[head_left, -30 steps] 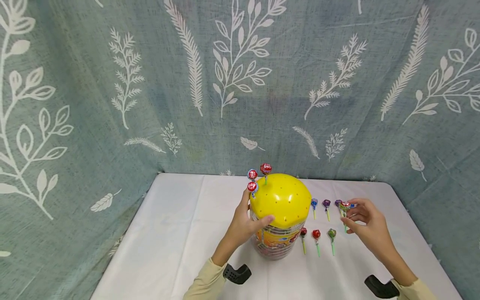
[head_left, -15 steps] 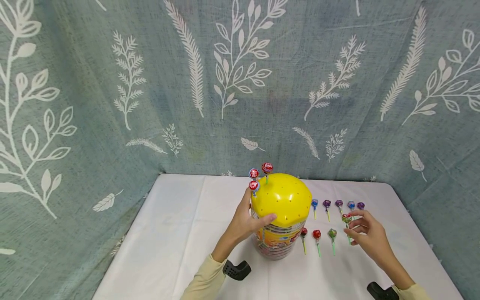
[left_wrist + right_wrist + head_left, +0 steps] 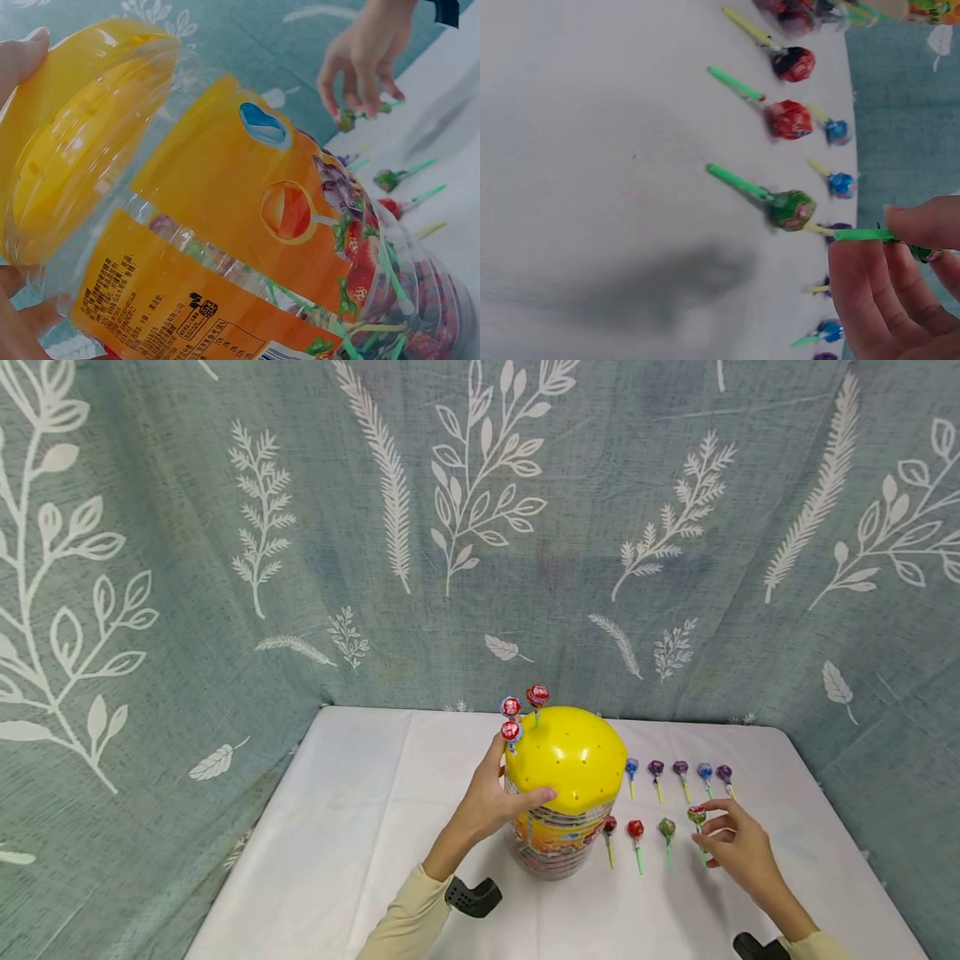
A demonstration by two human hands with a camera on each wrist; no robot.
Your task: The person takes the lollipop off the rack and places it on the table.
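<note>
My left hand grips the yellow lid of a clear plastic jar, thumb over the near rim. Inside the jar are many wrapped lollipops, seen through its wall in the left wrist view. An orange label wraps the jar. At the lid's left edge three red-wrapped lollipops stand upright, heads up. My right hand pinches a green-wrapped lollipop by its green stick, to the right of the front row. Part of its head is hidden by the fingers in the right wrist view.
In the front row lie a dark red lollipop, a red one and a green one. Behind them runs a back row of several blue and purple lollipops. A patterned curtain hangs behind the white table.
My right hand has moved toward me with the green lollipop, from over the back row to the end of the front row. The left hand stays on the lid.
</note>
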